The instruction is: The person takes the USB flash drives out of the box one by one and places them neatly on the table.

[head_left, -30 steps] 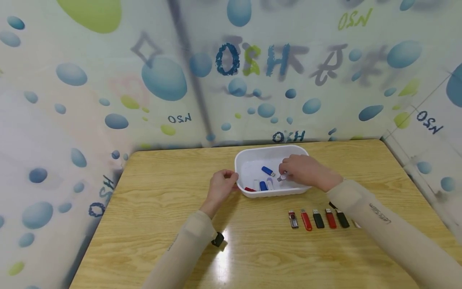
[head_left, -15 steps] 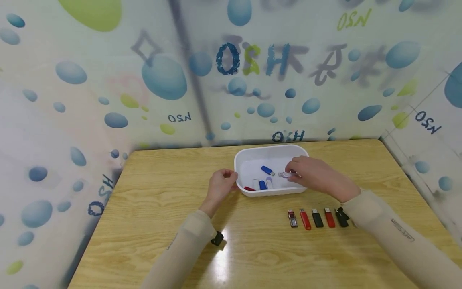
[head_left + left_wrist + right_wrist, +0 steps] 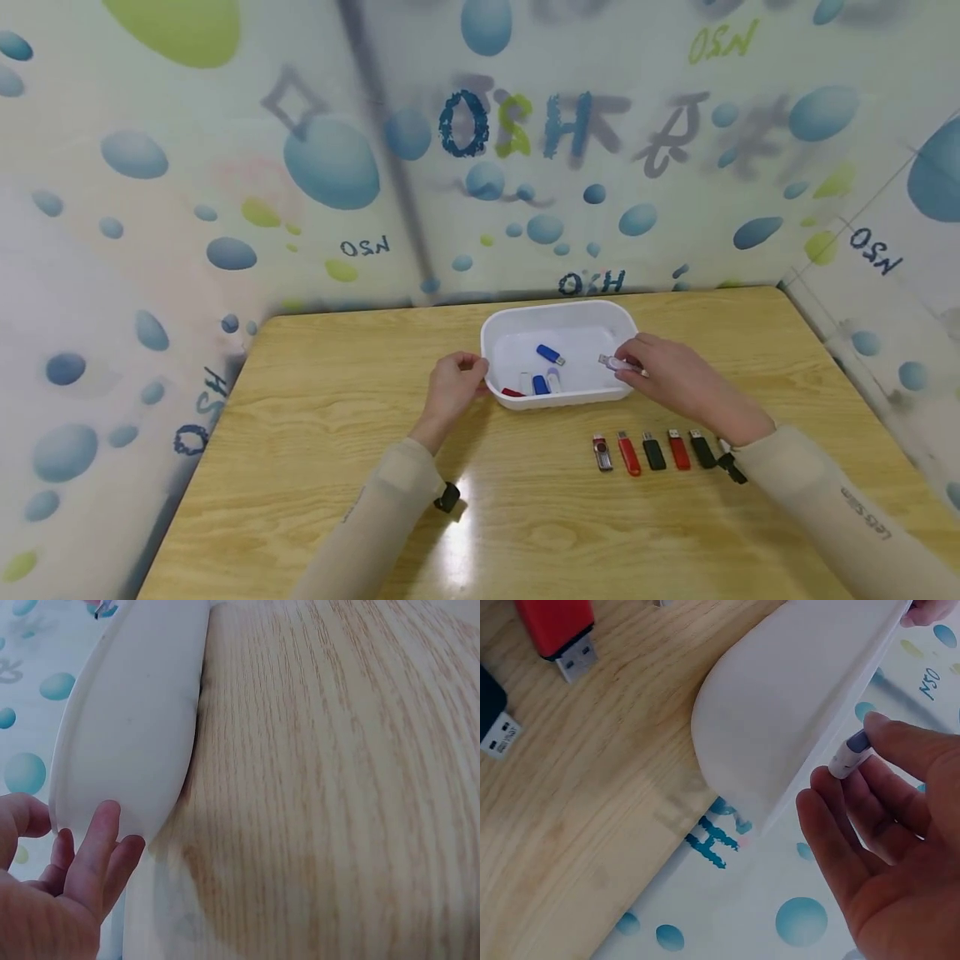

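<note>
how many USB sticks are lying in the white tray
5: blue stick in the middle; along the near wall, left to right, partly hidden red stick, white stick, second blue stick, white-purple stick. Others may be hidden.

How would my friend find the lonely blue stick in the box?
On the wooden table is a white tray. Near its middle lies a blue USB stick. Unlike the other blue stick, between two pale ones by the near wall, it lies apart.
</note>
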Motion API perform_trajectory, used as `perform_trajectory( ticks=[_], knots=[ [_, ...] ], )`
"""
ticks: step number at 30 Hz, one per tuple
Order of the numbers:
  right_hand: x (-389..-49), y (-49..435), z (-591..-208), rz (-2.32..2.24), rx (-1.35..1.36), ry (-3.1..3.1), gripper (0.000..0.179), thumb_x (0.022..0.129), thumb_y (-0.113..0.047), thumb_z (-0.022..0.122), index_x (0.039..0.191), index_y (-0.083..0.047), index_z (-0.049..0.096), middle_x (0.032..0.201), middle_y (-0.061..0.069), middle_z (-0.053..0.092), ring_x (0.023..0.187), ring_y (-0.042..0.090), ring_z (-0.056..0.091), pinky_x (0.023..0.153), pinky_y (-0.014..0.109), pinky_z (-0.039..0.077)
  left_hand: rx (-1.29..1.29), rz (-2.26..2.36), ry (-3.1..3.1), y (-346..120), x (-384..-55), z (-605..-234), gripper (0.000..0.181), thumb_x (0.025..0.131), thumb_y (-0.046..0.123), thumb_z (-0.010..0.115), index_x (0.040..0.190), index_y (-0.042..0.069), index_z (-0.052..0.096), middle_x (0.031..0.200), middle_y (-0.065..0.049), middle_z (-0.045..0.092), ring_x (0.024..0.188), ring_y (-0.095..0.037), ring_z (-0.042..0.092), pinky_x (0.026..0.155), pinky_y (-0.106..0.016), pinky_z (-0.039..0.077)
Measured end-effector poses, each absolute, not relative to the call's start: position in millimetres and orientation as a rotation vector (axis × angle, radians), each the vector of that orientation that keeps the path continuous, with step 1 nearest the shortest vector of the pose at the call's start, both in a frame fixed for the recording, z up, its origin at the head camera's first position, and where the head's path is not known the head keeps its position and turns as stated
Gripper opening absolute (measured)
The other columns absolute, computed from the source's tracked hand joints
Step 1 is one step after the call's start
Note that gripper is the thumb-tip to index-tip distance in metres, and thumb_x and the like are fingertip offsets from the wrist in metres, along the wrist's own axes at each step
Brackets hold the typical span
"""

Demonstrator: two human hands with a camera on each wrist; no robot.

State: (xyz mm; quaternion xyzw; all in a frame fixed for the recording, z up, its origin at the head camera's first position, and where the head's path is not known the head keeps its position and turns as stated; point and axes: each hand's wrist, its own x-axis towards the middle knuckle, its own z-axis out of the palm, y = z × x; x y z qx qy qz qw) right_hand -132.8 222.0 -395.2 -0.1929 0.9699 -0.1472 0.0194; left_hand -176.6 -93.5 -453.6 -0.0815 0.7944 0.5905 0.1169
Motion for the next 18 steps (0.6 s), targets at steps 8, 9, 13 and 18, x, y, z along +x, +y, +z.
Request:
perform_trajectory(
  ticks=[8,9,13,18],
  knots=[
    [-125.5,236.0,-397.2,-0.541,-0.492,3.033,0.024,0.095,-0.016,0.077,0.109,0.001,0.071,0.092,0.005,0.066,0.078,0.018,0.058,0.073,0.042,0.059,-0.244,1.754,2.313,-96.7,-176.5,-452.7,0.027,0.103,0.017,0.063,0.118,-0.005,0.066,0.116,-0.019,0.065,0.094,-0.027,0.071,0.084,-0.038,0.065],
    [-123.4,238.5,-397.0,-0.548,-0.483,3.037,0.023,0.094,-0.017,0.077,0.109,0.001,0.071,0.091,0.005,0.066,0.077,0.018,0.058,0.072,0.041,0.059,-0.242,1.756,2.313,-96.6,-176.4,-452.7,0.027,0.103,0.017,0.063,0.118,-0.005,0.066,0.116,-0.019,0.065,0.093,-0.027,0.071,0.083,-0.038,0.065],
    [-113.0,249.6,-396.5,-0.571,-0.422,3.052,0.024,0.094,-0.018,0.077,0.108,0.0,0.071,0.092,0.005,0.067,0.077,0.018,0.058,0.069,0.041,0.058,-0.23,1.749,2.316,-95.9,-176.7,-453.9,0.027,0.103,0.017,0.063,0.118,-0.006,0.065,0.114,-0.019,0.065,0.092,-0.026,0.072,0.083,-0.038,0.065],
    [-99.7,264.3,-396.9,-0.581,-0.324,3.053,0.025,0.095,-0.02,0.076,0.108,0.0,0.071,0.093,0.006,0.068,0.079,0.019,0.059,0.069,0.042,0.058,-0.238,1.739,2.319,-95.6,-176.8,-454.2,0.026,0.103,0.017,0.063,0.118,-0.004,0.066,0.114,-0.018,0.065,0.092,-0.026,0.071,0.083,-0.037,0.065]
  ],
)
